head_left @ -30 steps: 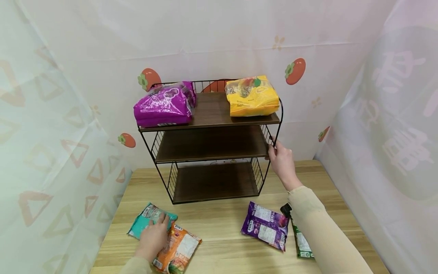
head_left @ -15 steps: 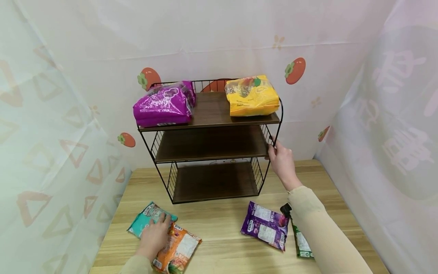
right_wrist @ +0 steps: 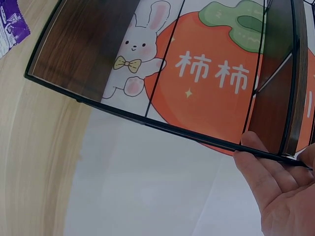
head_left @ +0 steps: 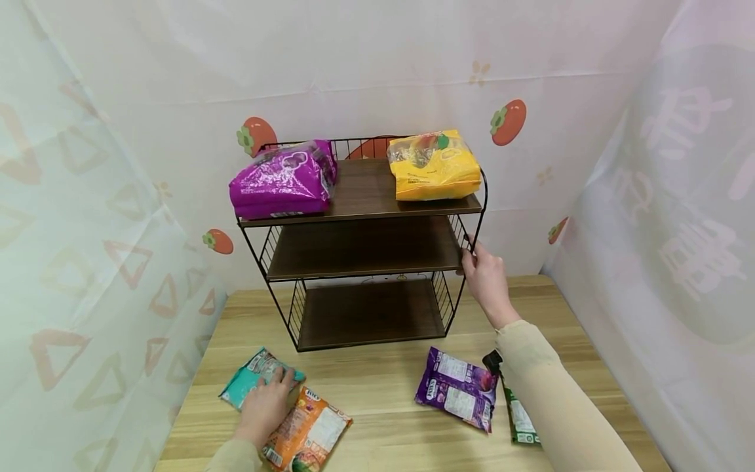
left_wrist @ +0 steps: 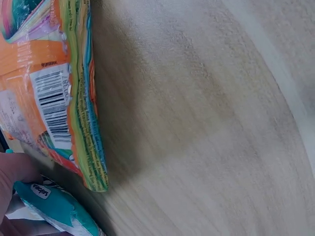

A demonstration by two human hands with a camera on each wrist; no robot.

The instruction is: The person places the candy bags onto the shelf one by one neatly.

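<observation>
My left hand (head_left: 265, 404) is at the right end of a teal snack packet (head_left: 244, 381) lying on the table; in the left wrist view, thumb and fingers sit on either side of the packet's edge. Beside that hand lies an orange packet (head_left: 309, 429), its barcode facing the left wrist camera. My right hand (head_left: 487, 278) grips the right side frame of a three-tier rack (head_left: 366, 246) with black wire sides and dark wooden shelves. The right wrist view shows fingers (right_wrist: 263, 179) curled round the black bar at the middle shelf.
On the top shelf stand a magenta bag (head_left: 286, 183) at left and a yellow bag (head_left: 436, 170) at right. A purple packet (head_left: 458, 390) lies front right; a green packet (head_left: 522, 416) is partly under my right sleeve. Printed cloth walls enclose the table.
The orange packet has shifted slightly to the right, away from my left hand. My right hand keeps its grip on the rack, which stays in place.
</observation>
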